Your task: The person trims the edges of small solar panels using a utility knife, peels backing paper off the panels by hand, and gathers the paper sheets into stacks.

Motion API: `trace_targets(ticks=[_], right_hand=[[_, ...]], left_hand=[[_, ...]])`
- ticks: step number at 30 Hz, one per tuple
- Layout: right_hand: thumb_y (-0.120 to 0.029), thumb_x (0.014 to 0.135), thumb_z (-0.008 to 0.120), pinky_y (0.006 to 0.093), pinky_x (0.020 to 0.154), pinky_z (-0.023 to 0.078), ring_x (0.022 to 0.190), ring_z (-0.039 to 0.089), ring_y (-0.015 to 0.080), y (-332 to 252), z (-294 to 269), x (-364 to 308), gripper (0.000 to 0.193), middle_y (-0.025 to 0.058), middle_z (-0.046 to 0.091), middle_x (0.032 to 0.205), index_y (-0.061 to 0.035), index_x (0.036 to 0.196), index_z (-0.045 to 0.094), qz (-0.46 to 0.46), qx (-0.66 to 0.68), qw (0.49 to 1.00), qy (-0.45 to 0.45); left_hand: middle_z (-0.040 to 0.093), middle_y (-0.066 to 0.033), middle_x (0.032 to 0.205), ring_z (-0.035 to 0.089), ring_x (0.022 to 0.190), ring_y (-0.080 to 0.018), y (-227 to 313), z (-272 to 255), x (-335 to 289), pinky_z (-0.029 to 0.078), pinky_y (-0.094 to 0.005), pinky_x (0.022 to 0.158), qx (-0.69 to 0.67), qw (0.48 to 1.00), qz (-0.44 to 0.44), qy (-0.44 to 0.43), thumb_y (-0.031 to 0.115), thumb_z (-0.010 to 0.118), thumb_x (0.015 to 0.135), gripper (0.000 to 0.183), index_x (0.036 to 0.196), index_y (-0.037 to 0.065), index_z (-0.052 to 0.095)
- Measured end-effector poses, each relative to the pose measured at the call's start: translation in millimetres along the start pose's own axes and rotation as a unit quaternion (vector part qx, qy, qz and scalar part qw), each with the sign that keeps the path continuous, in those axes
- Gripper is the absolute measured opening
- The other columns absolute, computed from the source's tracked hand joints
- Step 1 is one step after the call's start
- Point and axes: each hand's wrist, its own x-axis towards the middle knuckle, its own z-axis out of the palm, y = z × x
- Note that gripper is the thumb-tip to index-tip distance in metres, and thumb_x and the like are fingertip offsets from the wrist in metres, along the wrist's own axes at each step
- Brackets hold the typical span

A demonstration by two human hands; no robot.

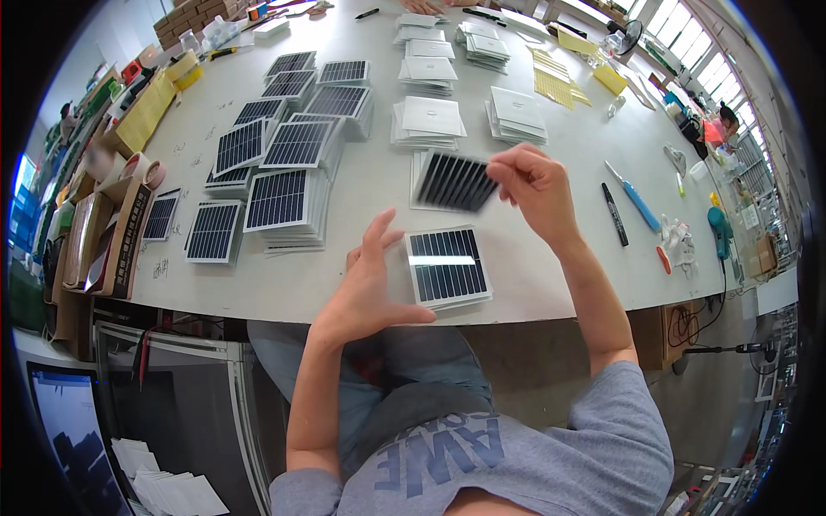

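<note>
Held by its right edge in my right hand (535, 185) is a small dark solar panel (456, 181), tilted above the table and slightly blurred. Just below it, near the table's front edge, lies a short stack of solar panels (446, 265) with light glaring across the top one. My left hand (368, 279) is at that stack's left side, fingers spread and thumb stretched along its near corner; whether it touches the stack I cannot tell. Behind the raised panel stand stacks of white, face-down panels (428, 118). Several piles of face-up panels (280, 199) fill the left side.
More white stacks (516, 113) stand further back. Rightward lie a black marker (614, 214), a blue-handled tool (635, 199), gloves (680, 243) and a teal tool with a cord (719, 225). A cardboard box (120, 236) and tape rolls (155, 175) sit at the left edge. Another person's hands (422, 6) show at the far end.
</note>
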Motion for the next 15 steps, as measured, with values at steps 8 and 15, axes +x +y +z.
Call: trace_targets(ticks=[8, 15], right_hand=[[-0.009, 0.083, 0.075, 0.0259, 0.061, 0.047, 0.068, 0.056, 0.0102, 33.4, 6.5, -10.1, 0.012, 0.0029, 0.059, 0.082, -0.0054, 0.094, 0.073, -0.156, -0.249, 0.956, 0.029], [-0.010, 0.092, 0.067, 0.0239, 0.055, 0.045, 0.063, 0.054, 0.0042, -8.6, -5.1, -8.8, 0.012, 0.0005, 0.062, 0.081, -0.0013, 0.100, 0.070, 0.075, -0.010, 0.989, -0.124]], left_hand=[[0.040, -0.0196, 0.145, 0.035, 0.134, -0.0385, 7.8, -1.5, 5.4, 0.025, -0.0440, 0.114, 0.131, 0.990, 0.010, -0.052, 0.028, 0.090, 0.059, 0.113, 0.149, 0.006, 0.025], [0.035, -0.0179, 0.150, 0.035, 0.135, -0.0391, 0.1, 2.0, -0.6, 0.026, -0.0440, 0.114, 0.019, 1.000, -0.018, 0.013, 0.027, 0.090, 0.059, 0.117, 0.151, 0.008, 0.021]])
